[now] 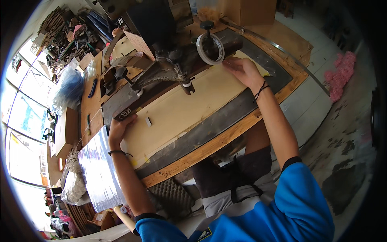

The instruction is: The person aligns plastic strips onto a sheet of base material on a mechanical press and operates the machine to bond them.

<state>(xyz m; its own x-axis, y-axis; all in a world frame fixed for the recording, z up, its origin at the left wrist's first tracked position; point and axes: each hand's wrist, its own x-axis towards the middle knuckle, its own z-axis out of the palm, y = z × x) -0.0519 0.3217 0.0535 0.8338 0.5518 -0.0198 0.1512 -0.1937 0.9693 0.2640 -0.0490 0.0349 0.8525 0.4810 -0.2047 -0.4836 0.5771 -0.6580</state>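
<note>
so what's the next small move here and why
Probably shift the left hand over to check the small grey strip, since it lies on the tan sheet near that hand, while the right hand is at the sheet's other end.

A long pale tan sheet (173, 117) lies flat, aslant, on a dark mat (213, 127).

A workshop, judging by the dark machine (149, 20), wood-edged worktable (194, 159) and piled strips (64, 45).

A brown wooden table (201, 154) with a worn front edge carries a dark-grey rectangular board (217, 124), on which a long cream sheet (173, 117) lies. A thin grey metal strip (282, 49) crosses the table's right end, jutting past its edge.
</note>
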